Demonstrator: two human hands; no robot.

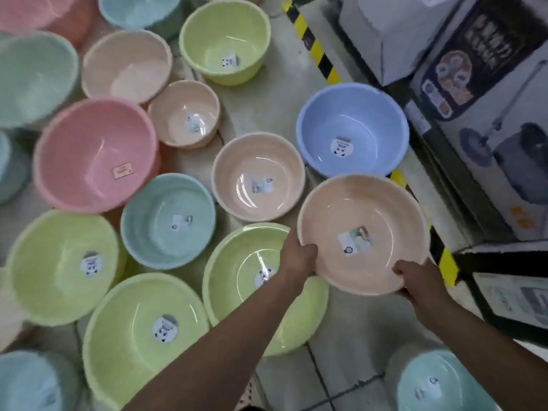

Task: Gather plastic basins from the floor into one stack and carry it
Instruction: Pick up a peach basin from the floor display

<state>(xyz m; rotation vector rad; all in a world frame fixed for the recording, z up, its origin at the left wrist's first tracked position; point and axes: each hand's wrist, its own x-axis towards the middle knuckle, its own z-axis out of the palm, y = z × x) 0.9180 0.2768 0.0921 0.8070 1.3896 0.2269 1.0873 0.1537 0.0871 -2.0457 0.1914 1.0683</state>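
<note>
My left hand grips the near-left rim of a peach basin, thumb hooked over the lip and the fingers curled beneath. My right hand clasps the near-right rim of the same basin, thumb inside the edge. The basin sits between my hands, tilted a little toward me, overlapping the edge of a green basin below it; I cannot tell whether it touches that one.

A white and green sticker lies on the peach basin's bottom, its print too blurred to read. The green basin carries a round sticker with a small panda figure, partly hidden by my left wrist. The same panda label shows in the blue basin beyond my hands, and in two more green basins at my left. A pink basin bears a small rectangular tag, unreadable.

Another peach basin stands just beyond the one I hold, with a teal basin to its left. More basins in peach, green, teal and pink crowd the pale tiled floor, mostly rim to rim. Yellow-and-black hazard tape runs along the floor at the right, beside boxed goods showing a mop and bucket picture, lettering illegible.
</note>
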